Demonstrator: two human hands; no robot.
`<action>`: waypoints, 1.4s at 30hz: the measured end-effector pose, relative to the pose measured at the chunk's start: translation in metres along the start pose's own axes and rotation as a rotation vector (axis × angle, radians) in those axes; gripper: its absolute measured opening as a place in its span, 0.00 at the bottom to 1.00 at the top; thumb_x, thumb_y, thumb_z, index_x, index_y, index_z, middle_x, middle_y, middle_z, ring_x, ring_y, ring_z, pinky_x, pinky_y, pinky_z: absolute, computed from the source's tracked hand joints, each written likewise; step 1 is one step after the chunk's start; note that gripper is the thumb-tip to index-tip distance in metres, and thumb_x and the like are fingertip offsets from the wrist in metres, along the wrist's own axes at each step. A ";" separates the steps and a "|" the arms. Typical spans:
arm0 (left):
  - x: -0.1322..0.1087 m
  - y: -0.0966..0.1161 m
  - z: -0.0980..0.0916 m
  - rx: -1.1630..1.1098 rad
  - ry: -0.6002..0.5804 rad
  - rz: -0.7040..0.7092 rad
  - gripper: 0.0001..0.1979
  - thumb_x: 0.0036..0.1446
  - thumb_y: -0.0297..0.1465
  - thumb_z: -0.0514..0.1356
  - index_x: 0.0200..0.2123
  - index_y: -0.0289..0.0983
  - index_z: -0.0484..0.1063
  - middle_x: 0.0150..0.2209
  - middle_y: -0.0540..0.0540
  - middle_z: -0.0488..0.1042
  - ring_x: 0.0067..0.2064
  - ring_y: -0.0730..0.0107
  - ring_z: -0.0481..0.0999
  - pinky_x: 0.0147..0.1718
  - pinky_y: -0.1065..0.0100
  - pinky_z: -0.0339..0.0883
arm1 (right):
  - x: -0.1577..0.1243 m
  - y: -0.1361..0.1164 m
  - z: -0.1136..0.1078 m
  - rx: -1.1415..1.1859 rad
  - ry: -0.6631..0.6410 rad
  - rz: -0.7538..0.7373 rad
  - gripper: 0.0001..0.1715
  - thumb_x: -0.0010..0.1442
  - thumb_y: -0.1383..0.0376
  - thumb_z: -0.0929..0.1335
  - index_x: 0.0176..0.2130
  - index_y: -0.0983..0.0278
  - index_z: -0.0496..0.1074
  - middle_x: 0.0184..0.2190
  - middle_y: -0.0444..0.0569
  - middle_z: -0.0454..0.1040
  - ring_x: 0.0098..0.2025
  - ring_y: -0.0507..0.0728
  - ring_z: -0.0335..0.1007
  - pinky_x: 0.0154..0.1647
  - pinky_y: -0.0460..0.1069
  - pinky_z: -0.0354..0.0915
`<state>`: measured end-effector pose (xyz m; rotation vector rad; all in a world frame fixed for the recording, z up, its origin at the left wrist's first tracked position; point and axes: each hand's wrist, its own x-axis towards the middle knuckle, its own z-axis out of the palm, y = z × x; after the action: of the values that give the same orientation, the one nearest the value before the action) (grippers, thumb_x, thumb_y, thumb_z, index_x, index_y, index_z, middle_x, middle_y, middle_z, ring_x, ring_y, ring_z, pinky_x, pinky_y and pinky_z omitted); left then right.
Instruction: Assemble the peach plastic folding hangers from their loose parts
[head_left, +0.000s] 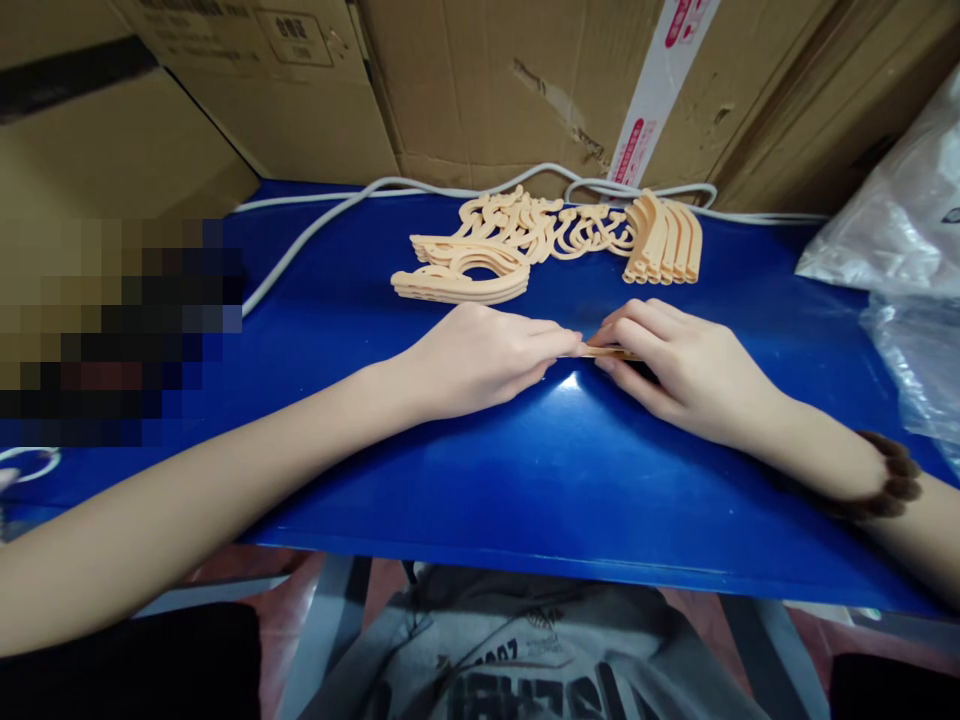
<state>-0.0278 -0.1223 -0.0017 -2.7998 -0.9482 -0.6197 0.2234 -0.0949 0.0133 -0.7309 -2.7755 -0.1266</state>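
My left hand [499,355] and my right hand [675,365] meet over the middle of the blue table [480,480]. Between them is a thin beige plastic piece [600,352], lying level and mostly covered by my fingers. Both hands pinch it, the left at its left end, the right farther along. Just behind my left hand lies a stack of curved beige pieces [465,285]. Beyond it are many beige hook pieces [517,220]. A row of beige arm pieces [664,240] stands side by side behind my right hand.
Cardboard boxes [480,90] line the back of the table, with a white cable [300,240] running along them. Clear plastic bags [892,200] lie at the right. A pixelated area covers the left side; a white ring [34,463] shows below it.
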 end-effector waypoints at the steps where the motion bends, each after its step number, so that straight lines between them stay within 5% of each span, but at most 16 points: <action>1: 0.000 0.000 0.000 0.008 0.011 0.014 0.13 0.70 0.29 0.52 0.50 0.38 0.75 0.47 0.49 0.82 0.44 0.69 0.83 0.36 0.72 0.71 | 0.000 0.000 0.000 0.013 -0.003 0.000 0.12 0.71 0.62 0.61 0.44 0.64 0.70 0.42 0.54 0.74 0.42 0.59 0.71 0.41 0.51 0.66; 14: 0.001 0.001 0.003 0.029 0.054 0.070 0.15 0.71 0.32 0.52 0.50 0.38 0.77 0.52 0.47 0.81 0.48 0.68 0.82 0.40 0.69 0.74 | -0.001 0.004 -0.001 0.074 -0.039 0.012 0.14 0.70 0.59 0.62 0.41 0.65 0.71 0.41 0.54 0.72 0.41 0.58 0.70 0.40 0.51 0.65; 21: 0.003 0.005 0.004 0.029 0.066 0.052 0.14 0.71 0.31 0.53 0.49 0.37 0.78 0.52 0.47 0.80 0.48 0.65 0.81 0.40 0.67 0.74 | 0.013 0.022 -0.030 -0.089 -0.021 0.003 0.20 0.72 0.57 0.61 0.46 0.64 0.78 0.43 0.56 0.76 0.44 0.61 0.72 0.45 0.55 0.64; 25: 0.004 0.007 0.005 0.024 0.057 0.048 0.14 0.70 0.31 0.54 0.50 0.37 0.77 0.53 0.45 0.80 0.48 0.66 0.81 0.41 0.67 0.74 | 0.040 0.059 -0.041 -0.312 0.021 0.105 0.22 0.71 0.55 0.62 0.43 0.66 0.80 0.38 0.57 0.78 0.42 0.62 0.72 0.40 0.55 0.60; 30: 0.005 0.006 0.006 0.008 0.052 0.068 0.14 0.70 0.30 0.54 0.51 0.35 0.77 0.54 0.44 0.79 0.49 0.65 0.80 0.43 0.67 0.74 | 0.078 0.095 -0.021 -0.409 -0.137 0.314 0.28 0.67 0.52 0.64 0.35 0.73 0.81 0.34 0.62 0.79 0.41 0.63 0.75 0.38 0.56 0.57; 36: 0.005 0.005 0.006 -0.003 0.067 0.087 0.14 0.70 0.30 0.53 0.50 0.35 0.77 0.54 0.44 0.79 0.49 0.63 0.80 0.44 0.65 0.75 | 0.109 0.102 -0.008 -0.317 -0.196 0.484 0.46 0.61 0.40 0.59 0.34 0.80 0.81 0.32 0.65 0.79 0.45 0.72 0.76 0.43 0.64 0.57; 42: 0.005 0.005 0.006 -0.002 0.060 0.101 0.13 0.69 0.29 0.54 0.50 0.34 0.77 0.53 0.45 0.79 0.49 0.63 0.80 0.44 0.65 0.75 | 0.121 0.095 -0.005 -0.217 -0.222 0.609 0.35 0.60 0.48 0.66 0.31 0.79 0.80 0.30 0.64 0.79 0.46 0.70 0.77 0.49 0.65 0.59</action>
<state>-0.0189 -0.1220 -0.0048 -2.7931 -0.7907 -0.6871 0.1701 0.0439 0.0539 -1.6951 -2.6155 -0.2368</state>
